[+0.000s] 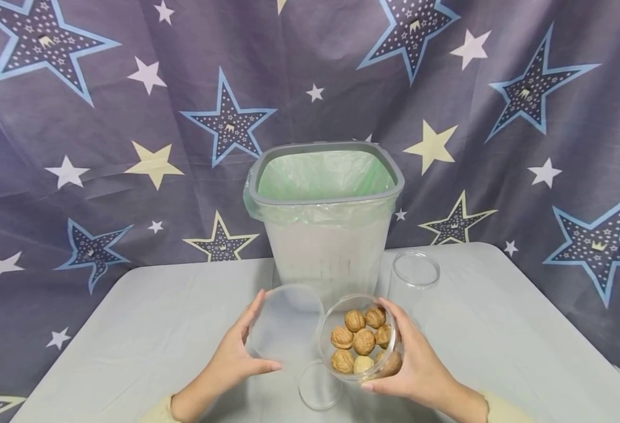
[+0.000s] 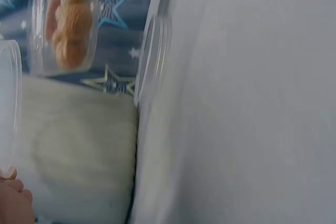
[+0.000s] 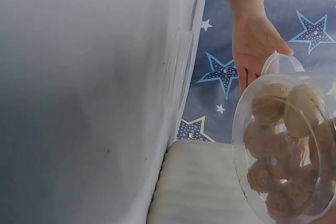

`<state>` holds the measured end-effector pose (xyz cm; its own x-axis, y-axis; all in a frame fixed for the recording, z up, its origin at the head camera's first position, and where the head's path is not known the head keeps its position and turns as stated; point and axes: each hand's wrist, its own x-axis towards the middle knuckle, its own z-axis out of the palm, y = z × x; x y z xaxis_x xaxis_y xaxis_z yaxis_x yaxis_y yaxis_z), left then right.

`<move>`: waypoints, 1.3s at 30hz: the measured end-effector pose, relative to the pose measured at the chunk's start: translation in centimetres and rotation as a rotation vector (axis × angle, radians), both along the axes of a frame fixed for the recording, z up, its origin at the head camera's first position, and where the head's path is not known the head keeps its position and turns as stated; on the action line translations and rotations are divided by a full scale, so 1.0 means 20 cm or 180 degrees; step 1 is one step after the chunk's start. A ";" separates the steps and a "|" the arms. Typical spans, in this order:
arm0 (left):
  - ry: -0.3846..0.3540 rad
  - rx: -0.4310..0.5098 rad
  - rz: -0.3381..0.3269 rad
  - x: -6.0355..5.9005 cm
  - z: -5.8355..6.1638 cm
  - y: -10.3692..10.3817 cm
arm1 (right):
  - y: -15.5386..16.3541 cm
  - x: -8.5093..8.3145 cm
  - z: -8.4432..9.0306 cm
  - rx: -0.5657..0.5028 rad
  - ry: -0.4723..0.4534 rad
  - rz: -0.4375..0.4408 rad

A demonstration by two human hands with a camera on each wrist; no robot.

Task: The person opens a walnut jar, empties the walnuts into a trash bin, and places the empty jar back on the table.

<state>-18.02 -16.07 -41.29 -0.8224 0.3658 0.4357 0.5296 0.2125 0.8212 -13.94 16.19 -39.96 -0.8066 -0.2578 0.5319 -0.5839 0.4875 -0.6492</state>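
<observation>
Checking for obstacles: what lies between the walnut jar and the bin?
Nothing; bare table separates the walnut jar from the bin, per the head view.

Head view: looking forward and down from above the near table edge, facing the bin (image 1: 324, 220) at middle distance. Left wrist view: sitting low and very near the table (image 2: 247, 108), turned sideways, looking along it past the bin (image 2: 73, 150). Right wrist view: also sideways and close, beside the bin (image 3: 194, 187). Sharing among all three: bin, and jar of walnuts (image 1: 361, 339) (image 2: 65, 24) (image 3: 286, 150).
</observation>
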 end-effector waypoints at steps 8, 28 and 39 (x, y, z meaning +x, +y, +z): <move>-0.0189 -0.0238 0.0411 -0.05 -0.01 -0.15 | 0.00 0.00 0.00 0.0069 0.0095 0.0112; -0.1446 -0.0553 0.0724 -0.16 -0.09 -0.23 | 0.02 -0.01 0.00 0.0200 0.0084 0.0194; -0.1487 -0.0697 0.0787 -0.18 -0.14 -0.24 | 0.02 -0.02 0.01 0.0024 0.0050 0.0357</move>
